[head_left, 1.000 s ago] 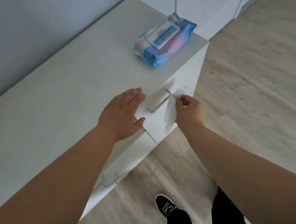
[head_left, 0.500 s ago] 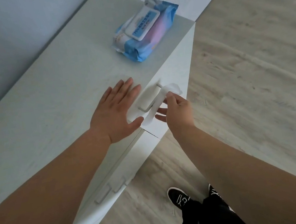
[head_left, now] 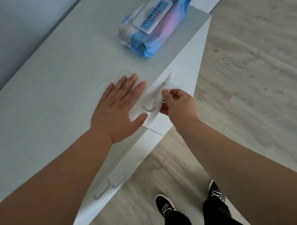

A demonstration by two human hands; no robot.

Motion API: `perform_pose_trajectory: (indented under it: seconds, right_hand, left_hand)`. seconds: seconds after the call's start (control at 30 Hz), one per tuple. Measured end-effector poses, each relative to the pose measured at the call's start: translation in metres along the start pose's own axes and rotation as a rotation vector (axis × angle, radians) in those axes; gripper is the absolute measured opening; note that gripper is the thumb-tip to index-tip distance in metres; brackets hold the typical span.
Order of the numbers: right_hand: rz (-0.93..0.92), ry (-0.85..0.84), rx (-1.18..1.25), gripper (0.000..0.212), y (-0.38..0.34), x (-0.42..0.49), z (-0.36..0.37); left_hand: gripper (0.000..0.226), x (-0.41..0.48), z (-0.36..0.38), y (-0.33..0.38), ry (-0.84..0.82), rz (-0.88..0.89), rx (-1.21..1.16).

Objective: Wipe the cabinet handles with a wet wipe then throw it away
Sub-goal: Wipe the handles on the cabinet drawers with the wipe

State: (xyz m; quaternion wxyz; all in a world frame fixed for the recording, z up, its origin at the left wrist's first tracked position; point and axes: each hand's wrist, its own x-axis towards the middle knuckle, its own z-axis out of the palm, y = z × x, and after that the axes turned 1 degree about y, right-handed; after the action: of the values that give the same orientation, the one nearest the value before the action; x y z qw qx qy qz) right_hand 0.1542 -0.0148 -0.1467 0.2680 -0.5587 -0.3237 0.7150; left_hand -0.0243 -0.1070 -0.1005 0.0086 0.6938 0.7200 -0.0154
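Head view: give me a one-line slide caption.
Right hand pinches a wet wipe over a cabinet handle; left hand rests flat on the cabinet top.

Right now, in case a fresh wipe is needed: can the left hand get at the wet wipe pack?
Probably yes. The left hand lies flat, holding nothing, on the cabinet top, and only bare surface lies between it and the wet wipe pack farther along.
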Motion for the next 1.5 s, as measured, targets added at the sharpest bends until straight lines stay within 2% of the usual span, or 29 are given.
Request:
perform_pose_trajectory:
  seconds: [0.2,0.43,0.63,0.77,0.9,1.1,1.23,1.5]
  right_hand:
    - [0.107,-0.057,0.144,0.018,0.022,-0.012,0.005]
    - [0.050,0.063,0.271,0.023,0.016,0.009,0.004]
    - [0.075,-0.031,0.255,0.028,0.051,-0.017,0.022]
    - [0.033,0.046,0.254,0.024,0.040,-0.006,0.018]
    - [-0.035,0.158,0.145,0.020,0.020,0.003,0.013]
    - [-0.047,0.111,-0.073,0.021,0.024,-0.016,0.021]
    - [-0.092,0.188,-0.160,0.029,0.002,0.005,0.014]
    - [-0.206,0.241,-0.386,0.026,0.002,0.004,0.012]
  left_hand:
    - [0.083,-0.002,0.000,-0.001,-0.027,-0.008,-0.033]
    - [0.083,0.000,0.001,-0.002,-0.028,-0.005,-0.059]
    - [0.081,-0.001,0.000,-0.002,-0.048,0.002,-0.086]
    - [0.081,0.000,0.000,-0.003,-0.047,0.007,-0.088]
    - [0.082,0.001,0.001,-0.005,-0.043,0.020,-0.072]
    - [0.083,0.000,0.000,-0.005,-0.046,0.027,-0.085]
    - [0.083,0.001,-0.001,-0.004,-0.059,0.023,-0.064]
    - [0.081,0.001,0.001,-0.006,-0.025,0.013,-0.094]
